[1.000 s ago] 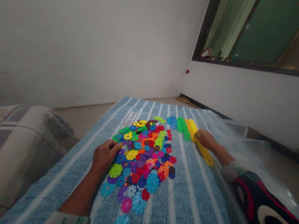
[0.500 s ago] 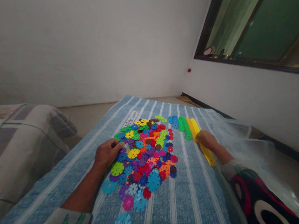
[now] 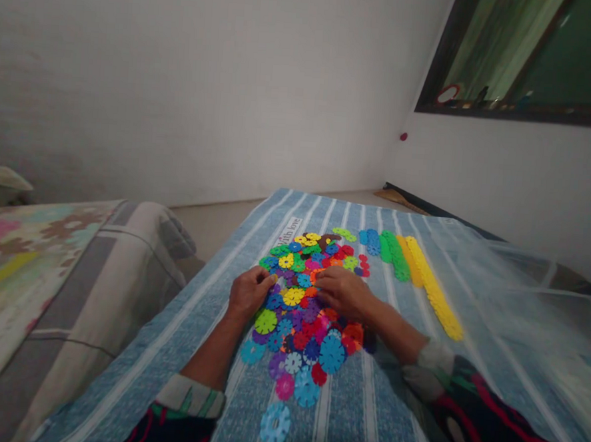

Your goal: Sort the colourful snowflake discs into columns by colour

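A heap of colourful notched plastic discs [image 3: 293, 296] is spread over the middle of the cloth. My left hand [image 3: 249, 293] rests at the heap's left edge, thumb and forefinger pinched together; what lies between them is too small to make out. Over the heap's right side, my right hand [image 3: 345, 292] reaches in with bent fingers held together, its fingertips down among orange and purple discs. Whether a disc is in them is hidden. To the right, discs lie in overlapping rows by colour: a long yellow row [image 3: 440, 303], an orange-yellow row [image 3: 410, 260], a green row [image 3: 395, 257] and a short blue row [image 3: 373, 242].
A blue and white striped cloth [image 3: 167, 353] covers the table. Clear plastic sheeting [image 3: 525, 308] lies along the right side. A fabric-covered seat or bed [image 3: 122, 264] stands at the left. Lime-green discs [image 3: 345, 234] lie beyond the heap.
My right hand has left the yellow row and come left onto the heap. My left hand stays pinched at the heap's left edge. The whole view has shifted.
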`<state>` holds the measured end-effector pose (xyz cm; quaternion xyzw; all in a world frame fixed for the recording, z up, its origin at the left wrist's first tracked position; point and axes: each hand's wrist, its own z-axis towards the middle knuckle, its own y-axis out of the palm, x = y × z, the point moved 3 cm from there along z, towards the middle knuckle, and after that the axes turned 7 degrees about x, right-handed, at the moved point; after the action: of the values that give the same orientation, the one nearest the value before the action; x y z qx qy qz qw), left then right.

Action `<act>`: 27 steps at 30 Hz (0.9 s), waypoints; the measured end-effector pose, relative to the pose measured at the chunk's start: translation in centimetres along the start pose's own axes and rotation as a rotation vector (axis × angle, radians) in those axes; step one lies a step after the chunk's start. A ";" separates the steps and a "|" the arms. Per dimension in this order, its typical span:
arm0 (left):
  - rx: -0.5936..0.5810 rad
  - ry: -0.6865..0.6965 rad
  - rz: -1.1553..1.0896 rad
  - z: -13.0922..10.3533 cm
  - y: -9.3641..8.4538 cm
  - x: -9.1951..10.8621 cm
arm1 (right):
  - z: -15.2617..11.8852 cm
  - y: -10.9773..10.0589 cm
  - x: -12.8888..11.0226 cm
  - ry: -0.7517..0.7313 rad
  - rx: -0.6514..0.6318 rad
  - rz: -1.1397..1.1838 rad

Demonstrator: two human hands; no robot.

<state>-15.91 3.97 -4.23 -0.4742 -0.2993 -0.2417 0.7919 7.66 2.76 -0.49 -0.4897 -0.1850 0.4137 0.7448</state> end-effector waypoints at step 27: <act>-0.010 -0.013 -0.004 -0.3 0.4 -0.3 | 2.8 4.9 -3.5 0.030 -0.073 -0.074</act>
<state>-15.82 3.90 -4.79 -0.4794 -0.3042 -0.2415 0.7870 1.55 2.43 -3.10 -0.5157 -0.2066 0.3714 0.7439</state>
